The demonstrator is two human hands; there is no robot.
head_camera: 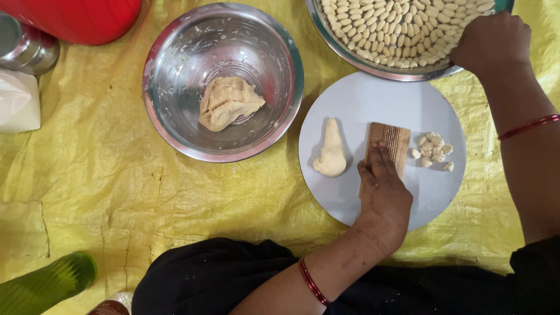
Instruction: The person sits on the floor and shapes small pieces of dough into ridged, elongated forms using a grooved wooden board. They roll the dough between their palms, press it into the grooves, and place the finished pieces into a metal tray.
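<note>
One ridged wooden board (389,147) lies lengthwise away under left hand (382,189).

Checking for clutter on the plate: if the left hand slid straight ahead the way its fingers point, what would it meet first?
Left hand lies on the ridged wooden board; past its top edge comes bare plate, then probably the tray of shaped pieces.

A crinkled yellow sheet (87,175) covers the floor, creased and slightly torn near its lower left edge. A red container (81,17) sits at its top left corner, steel tins (26,46) and a white bag (17,102) below. Light is soft and even.
</note>
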